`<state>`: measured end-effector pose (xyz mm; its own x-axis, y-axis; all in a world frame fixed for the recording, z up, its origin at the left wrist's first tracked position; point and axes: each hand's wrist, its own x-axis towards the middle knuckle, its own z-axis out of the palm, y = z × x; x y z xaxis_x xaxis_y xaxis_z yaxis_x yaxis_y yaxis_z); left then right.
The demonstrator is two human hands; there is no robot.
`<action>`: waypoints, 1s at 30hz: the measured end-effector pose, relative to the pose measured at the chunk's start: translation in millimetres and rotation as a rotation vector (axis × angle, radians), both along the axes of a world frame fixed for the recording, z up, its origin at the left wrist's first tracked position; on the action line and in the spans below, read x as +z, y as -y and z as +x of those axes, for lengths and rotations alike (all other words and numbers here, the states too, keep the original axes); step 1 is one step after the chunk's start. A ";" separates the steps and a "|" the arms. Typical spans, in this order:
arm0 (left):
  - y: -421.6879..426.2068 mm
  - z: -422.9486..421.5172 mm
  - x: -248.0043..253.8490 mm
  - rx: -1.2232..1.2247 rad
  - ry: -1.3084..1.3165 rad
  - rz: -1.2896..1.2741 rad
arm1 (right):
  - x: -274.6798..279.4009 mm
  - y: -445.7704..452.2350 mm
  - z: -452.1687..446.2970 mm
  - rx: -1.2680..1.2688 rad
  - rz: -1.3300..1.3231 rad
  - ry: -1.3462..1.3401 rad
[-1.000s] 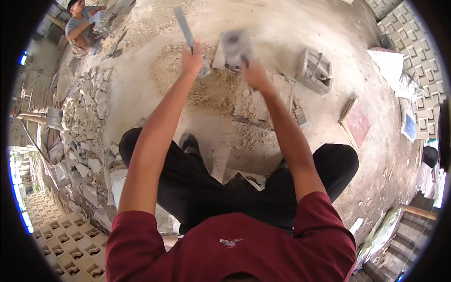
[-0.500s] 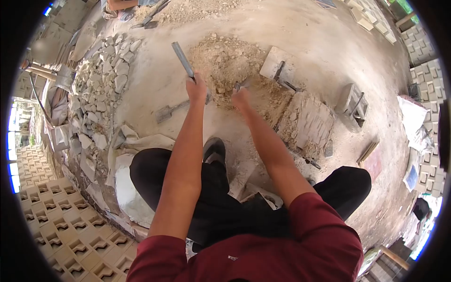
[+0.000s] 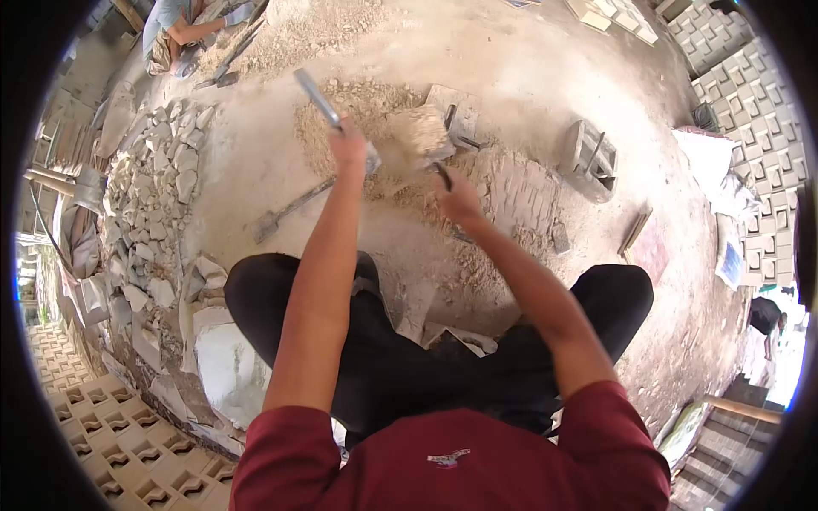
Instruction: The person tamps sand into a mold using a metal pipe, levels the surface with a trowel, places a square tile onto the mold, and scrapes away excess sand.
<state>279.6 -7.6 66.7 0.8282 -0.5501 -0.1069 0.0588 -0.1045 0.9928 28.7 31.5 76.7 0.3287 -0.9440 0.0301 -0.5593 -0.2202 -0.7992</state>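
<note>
Dusty floor (image 3: pixel 545 60), crumbly heap (image 3: pixel 317 129) toward its far edge, and up comes the trowel (image 3: pixel 436 159), now carrying pale crumbs (image 3: pixel 419 130) clear of it! Right hand (image 3: pixel 461 200) closed round its handle (image 3: pixel 443 176); left hand (image 3: pixel 346 152) wrapped tight on a metal bar (image 3: pixel 316 98).

No legible text, brand, number or sign. Maroon shirt (image 3: pixel 511 477), nearer wearer's body than left hand (image 3: pixel 347 146) and right hand (image 3: pixel 458 198): pale chest print (image 3: pixel 449 458), letter-like marks too small to read. Blue-and-white sheet (image 3: pixel 730 262), well right of right hand: any lettering indistinct.
</note>
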 end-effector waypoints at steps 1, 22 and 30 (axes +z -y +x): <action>6.6 -7.2 -0.9 -0.047 0.038 -0.055 | 16.2 3.1 -19.4 -0.005 0.046 -0.096; 56.1 -203.4 80.9 -0.415 0.001 0.104 | 21.9 -63.7 -178.0 -0.122 0.002 -0.179; 51.4 -204.4 113.9 -0.483 0.048 0.013 | 15.4 -30.7 -196.5 -0.280 0.204 -0.061</action>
<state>75.2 -59.0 180.6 0.4822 -0.8720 -0.0839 -0.0458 -0.1208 0.9916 -167.8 62.2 92.1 0.0519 -0.9822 -0.1803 -0.6237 0.1091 -0.7740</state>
